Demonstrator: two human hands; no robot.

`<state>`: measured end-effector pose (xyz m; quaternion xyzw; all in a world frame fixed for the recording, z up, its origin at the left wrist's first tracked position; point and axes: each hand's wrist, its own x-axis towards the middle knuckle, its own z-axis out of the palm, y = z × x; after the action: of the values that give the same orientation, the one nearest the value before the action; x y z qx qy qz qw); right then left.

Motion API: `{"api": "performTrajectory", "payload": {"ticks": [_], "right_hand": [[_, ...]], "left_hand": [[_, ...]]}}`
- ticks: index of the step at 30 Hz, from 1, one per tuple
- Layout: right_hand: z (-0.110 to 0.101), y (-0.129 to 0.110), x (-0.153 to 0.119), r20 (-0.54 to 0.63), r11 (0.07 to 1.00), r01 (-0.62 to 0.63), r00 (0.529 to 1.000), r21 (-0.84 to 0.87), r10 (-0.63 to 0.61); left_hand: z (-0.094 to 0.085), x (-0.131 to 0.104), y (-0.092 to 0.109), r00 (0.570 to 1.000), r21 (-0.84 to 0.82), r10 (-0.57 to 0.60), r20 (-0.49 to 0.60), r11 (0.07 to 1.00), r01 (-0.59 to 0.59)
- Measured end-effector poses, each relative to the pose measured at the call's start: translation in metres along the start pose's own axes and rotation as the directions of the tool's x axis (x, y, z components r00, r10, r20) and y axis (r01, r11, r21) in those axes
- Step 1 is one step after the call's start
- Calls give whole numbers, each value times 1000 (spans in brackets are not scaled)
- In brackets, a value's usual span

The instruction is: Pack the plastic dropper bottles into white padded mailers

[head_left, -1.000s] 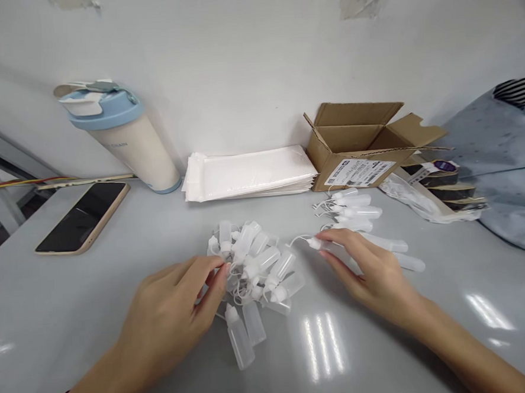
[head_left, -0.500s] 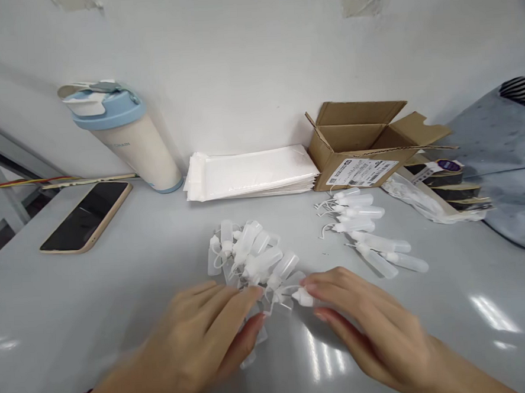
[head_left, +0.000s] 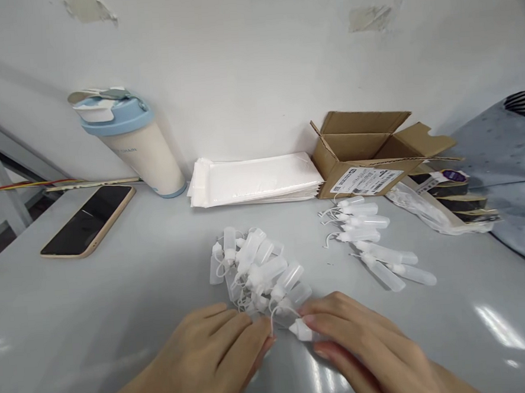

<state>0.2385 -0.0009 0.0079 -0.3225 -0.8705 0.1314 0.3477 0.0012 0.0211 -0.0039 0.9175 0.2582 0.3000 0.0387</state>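
A small translucent squeeze bottle (head_left: 303, 330) with a pointed white nozzle lies in my right hand (head_left: 364, 338), its tip facing left. The fingers close round the body and hide most of it. From its neck a thin white cap strap (head_left: 273, 316) arches across to my left hand (head_left: 218, 350). My left thumb and forefinger pinch the strap's far end, hiding the small cap there. Just beyond both hands a heap of similar bottles (head_left: 267, 271) lies jumbled on the grey table. Several more bottles (head_left: 365, 221) are spread to the right.
A phone (head_left: 88, 222) and a blue-lidded tumbler (head_left: 147, 159) stand at the left. White padded envelopes (head_left: 257, 179) lie against the wall, beside an open cardboard box (head_left: 366, 154). A tray with dark packets (head_left: 456, 196) and a person's light blue clothing (head_left: 505, 164) are at the right.
Both hands have come nearer to me, drawing the bottle away from the heap. My left fingers have closed on the strap's end. The view has tilted slightly up.
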Motion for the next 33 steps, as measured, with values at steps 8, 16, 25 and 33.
{"api": "performTrajectory", "payload": {"ticks": [8, 16, 25, 33], "right_hand": [[0, -5, 0, 24, 1000, -17, 1000, 18, 16], [-3, -5, 0, 30, 1000, -12, 999, 29, 11], [-4, -9, 4, 42, 1000, -16, 999, 16, 15], [-4, -8, 3, 26, 1000, -8, 1000, 7, 8]], "left_hand": [[3, 3, 3, 1000, -11, 18, -23, 1000, -19], [0, 5, 2, 999, 18, 26, -27, 999, -26], [-4, 7, 3, 998, 6, 59, 8, 998, -59], [-3, 7, 3, 999, 1, 53, 7, 999, -53]]}}
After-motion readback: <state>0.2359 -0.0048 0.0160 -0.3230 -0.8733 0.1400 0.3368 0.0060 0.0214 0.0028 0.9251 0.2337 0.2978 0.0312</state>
